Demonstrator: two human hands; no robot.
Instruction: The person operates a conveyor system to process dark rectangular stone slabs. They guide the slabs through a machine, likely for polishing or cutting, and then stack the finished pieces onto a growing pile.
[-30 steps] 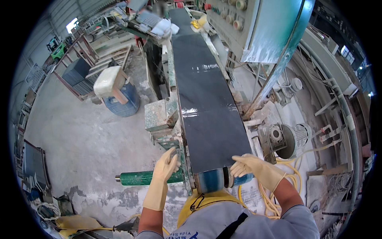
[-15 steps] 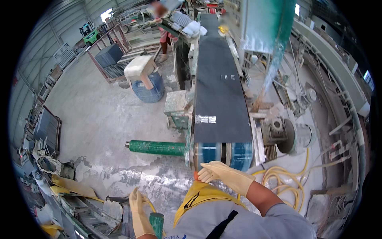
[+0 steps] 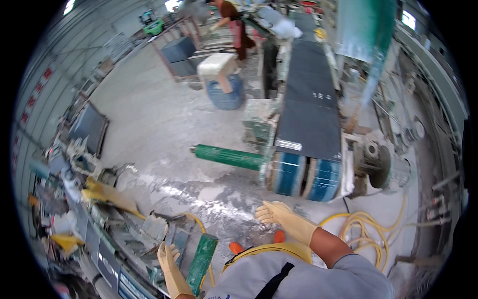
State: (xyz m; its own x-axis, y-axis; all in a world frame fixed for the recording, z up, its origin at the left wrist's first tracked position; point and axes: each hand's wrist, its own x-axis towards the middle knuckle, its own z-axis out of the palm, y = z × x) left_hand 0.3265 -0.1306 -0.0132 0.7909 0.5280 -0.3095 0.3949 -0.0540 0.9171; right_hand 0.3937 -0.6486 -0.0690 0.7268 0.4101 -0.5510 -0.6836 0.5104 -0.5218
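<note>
My right hand (image 3: 288, 220), in a cream rubber glove, hovers in front of my waist with its fingers loosely stretched and nothing in them. Just beyond it is the blue drum (image 3: 290, 174) at the near end of a conveyor with a dark belt (image 3: 311, 107); hand and drum are apart. My left hand (image 3: 169, 260), gloved alike, is low at the left with fingers apart, also holding nothing. Beside it stands a green roller (image 3: 202, 259); I cannot tell whether the glove touches it. Another green roller (image 3: 226, 156) sticks out leftward from the conveyor's frame.
A motor (image 3: 371, 157) sits right of the drum, above a coiled yellow hose (image 3: 366, 231). Machinery and scrap (image 3: 144, 231) line the lower left. Farther off are a blue barrel (image 3: 224, 93), stacked slabs (image 3: 179, 52) and a bending person (image 3: 235, 25).
My view has turned left, so the conveyor sits farther right and higher. Orange boot tips now show below me. The right glove no longer overlaps the drum, and the person behind has bent leftward.
</note>
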